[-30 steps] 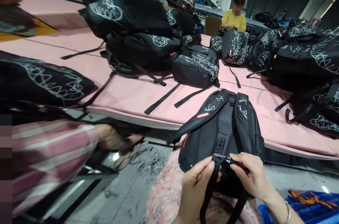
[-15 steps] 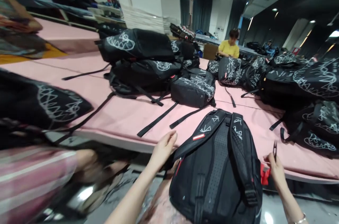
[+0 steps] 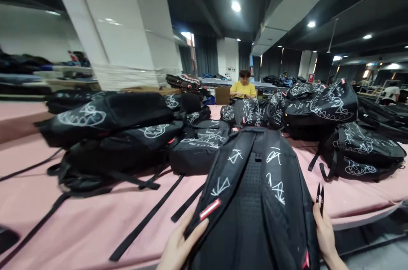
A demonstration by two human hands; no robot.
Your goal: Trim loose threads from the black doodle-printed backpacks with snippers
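A black backpack (image 3: 255, 202) with white scribble marks stands upright in front of me, its padded back and shoulder straps facing me. My left hand (image 3: 178, 248) grips its left side under a strap with a red tab. My right hand (image 3: 323, 231) presses on the right side while pinching small black thread snips (image 3: 319, 195), their tips pointing up.
A pink table (image 3: 95, 223) carries several black backpacks: a stack (image 3: 111, 134) at left, one (image 3: 199, 146) in the middle, more (image 3: 350, 134) at right. Loose straps trail across the surface. A person in a yellow top (image 3: 244, 88) sits at the far end. A white pillar (image 3: 117, 27) rises behind.
The backpack has been lifted up higher and closer, upright. My view tilted upward toward the ceiling. My left hand moved onto the backpack's left side; the right still holds the snips.
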